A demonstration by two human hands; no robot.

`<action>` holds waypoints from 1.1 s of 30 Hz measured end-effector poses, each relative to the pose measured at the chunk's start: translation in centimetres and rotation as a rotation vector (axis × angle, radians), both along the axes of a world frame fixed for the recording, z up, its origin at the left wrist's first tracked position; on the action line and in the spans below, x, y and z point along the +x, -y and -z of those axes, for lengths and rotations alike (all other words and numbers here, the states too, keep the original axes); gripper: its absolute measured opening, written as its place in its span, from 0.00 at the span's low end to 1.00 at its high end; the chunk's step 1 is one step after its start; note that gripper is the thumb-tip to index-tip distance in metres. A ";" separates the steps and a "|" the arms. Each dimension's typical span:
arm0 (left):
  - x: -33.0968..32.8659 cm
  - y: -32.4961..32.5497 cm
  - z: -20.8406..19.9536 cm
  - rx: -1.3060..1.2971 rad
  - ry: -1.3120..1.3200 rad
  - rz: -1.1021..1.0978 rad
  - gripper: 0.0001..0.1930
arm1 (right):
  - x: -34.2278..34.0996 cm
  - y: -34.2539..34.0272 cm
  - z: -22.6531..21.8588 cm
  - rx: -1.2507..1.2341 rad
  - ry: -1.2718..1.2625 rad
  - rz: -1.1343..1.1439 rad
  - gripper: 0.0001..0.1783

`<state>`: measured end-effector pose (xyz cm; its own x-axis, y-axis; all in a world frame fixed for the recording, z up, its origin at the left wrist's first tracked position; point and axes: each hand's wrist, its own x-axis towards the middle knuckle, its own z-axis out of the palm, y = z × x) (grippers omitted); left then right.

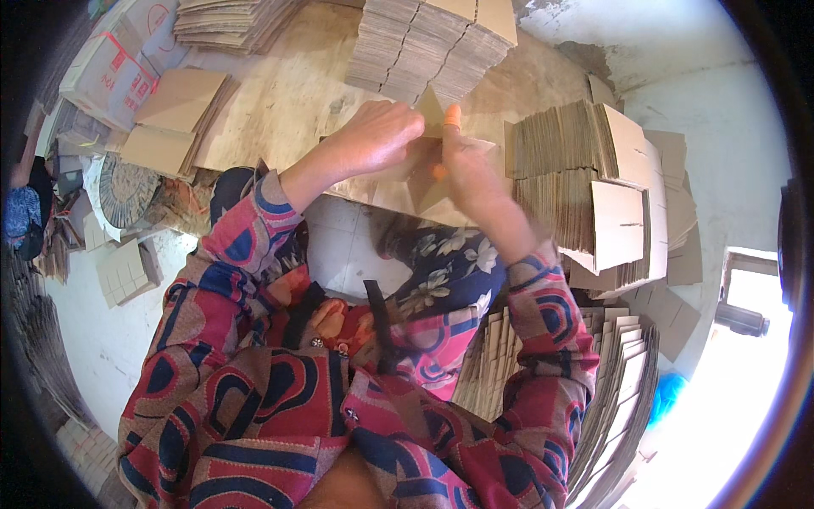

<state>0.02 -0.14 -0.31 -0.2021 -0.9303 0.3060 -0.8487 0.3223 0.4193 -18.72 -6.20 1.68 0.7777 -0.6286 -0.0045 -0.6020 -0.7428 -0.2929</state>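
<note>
My left hand (377,136) is curled into a fist at the near edge of the wooden table, its fingertips turned out of sight. Beside it is my right hand (476,174), with an orange finger cover (453,115) on the raised thumb and a second orange spot lower at a fingertip. Between the two hands stand tan cardboard pieces (431,110), tilted against each other and partly smeared by motion. Both hands are closed at these pieces; exactly where the fingers grip is hard to see.
A tall stack of cardboard sheets (424,47) stands just beyond my hands. More upright stacks (560,170) lie to the right. Cardboard sheets (174,106) and a white printed carton (119,72) are at the left. Slotted cardboard (606,373) fills the space by my right elbow.
</note>
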 end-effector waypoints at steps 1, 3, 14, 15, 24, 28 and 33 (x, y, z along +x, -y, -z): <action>0.1 0.0 0.1 0.014 0.003 -0.008 0.03 | 0.1 -1.0 0.5 -0.031 0.026 -0.010 0.49; 0.2 0.0 0.2 0.016 0.001 -0.005 0.03 | 0.3 -2.7 -0.1 0.016 -0.014 0.044 0.54; 0.2 -0.3 -0.3 -0.086 -0.056 0.034 0.03 | -18.2 -0.3 -4.4 -0.831 -0.460 0.666 0.47; 0.4 -0.2 -0.1 -0.094 -0.052 0.021 0.03 | -19.2 -0.6 -4.5 -0.755 -0.552 0.714 0.42; 0.5 -0.3 -0.8 0.015 0.053 -0.011 0.07 | -23.1 1.5 -4.5 -0.532 -0.237 0.537 0.16; 1.1 -1.2 -0.7 0.034 0.021 -0.089 0.15 | -21.8 1.5 -5.6 -0.612 -0.217 0.589 0.17; 2.0 -3.8 -3.6 0.120 -0.010 -0.248 0.29 | -20.5 0.2 -7.7 -0.424 -0.101 0.653 0.17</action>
